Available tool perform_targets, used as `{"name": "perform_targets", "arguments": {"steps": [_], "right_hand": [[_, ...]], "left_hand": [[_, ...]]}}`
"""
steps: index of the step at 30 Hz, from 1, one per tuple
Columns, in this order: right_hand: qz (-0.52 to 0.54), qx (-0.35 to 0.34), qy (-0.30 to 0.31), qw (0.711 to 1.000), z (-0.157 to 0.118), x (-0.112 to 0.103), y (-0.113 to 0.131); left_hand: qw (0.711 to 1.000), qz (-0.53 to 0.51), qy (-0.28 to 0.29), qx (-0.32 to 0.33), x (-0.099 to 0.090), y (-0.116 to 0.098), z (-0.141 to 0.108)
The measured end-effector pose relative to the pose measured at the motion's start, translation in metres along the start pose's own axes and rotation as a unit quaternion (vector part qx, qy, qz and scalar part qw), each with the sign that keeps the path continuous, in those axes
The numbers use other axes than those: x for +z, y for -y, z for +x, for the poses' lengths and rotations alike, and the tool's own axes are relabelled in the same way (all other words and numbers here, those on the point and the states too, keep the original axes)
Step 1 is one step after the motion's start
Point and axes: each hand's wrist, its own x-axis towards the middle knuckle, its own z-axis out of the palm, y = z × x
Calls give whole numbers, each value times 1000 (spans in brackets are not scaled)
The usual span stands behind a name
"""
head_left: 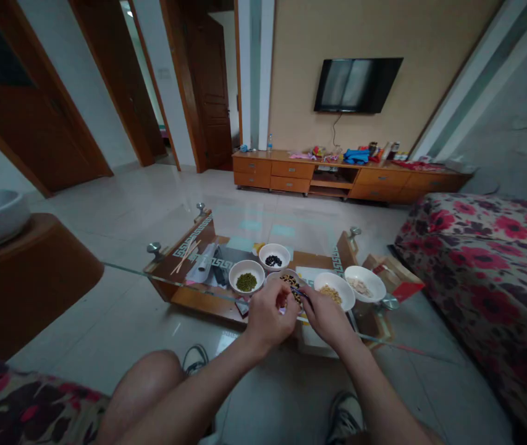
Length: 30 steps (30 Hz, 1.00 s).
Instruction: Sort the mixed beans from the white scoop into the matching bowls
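Observation:
My left hand (272, 314) is closed in a pinch over the near side of a white bowl of mixed dark and pale beans (290, 282). What its fingertips hold, if anything, is too small to make out. Close beside it, my right hand (327, 316) grips slim dark tweezers (302, 292), their tip pointing over the same bowl. Left of this bowl stands a bowl of green beans (247, 282), and behind it a bowl of black beans (273, 261). To the right are a bowl of yellowish beans (330, 293) and a bowl with pale pieces (359, 287).
The bowls stand on a glass-topped table (226, 298). Wooden sticks (185, 256) lie at its left. A paper bag (395, 275) is beyond the right end, near a flower-patterned sofa (485, 247). A low cabinet (291, 175) runs along the far wall.

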Motion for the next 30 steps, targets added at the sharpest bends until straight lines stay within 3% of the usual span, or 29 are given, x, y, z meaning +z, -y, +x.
{"name": "perform_targets", "arguments": {"steps": [2,6,12,20,23,26,30], "right_hand": [[-19,17,12,1000,-1,1,0],[-57,43,27,997,0,0,-2],[-71,52,10,996,5,10,-6],[-72,50,3,996,11,26,-2],[-79,61,5,995,8,27,2],[-87,68,11,994,4,28,5],[-91,72,13,993,1,30,6]], "left_hand": [[999,21,23,-34,6,24,-2],[989,72,125,-21,2,52,-18],[983,44,139,-112,3,70,-19],[928,58,286,-233,7,83,-19],[913,-27,311,-264,12,85,-29],[870,-172,330,-323,19,86,-37],[831,-299,294,-365,27,79,-38]]}}
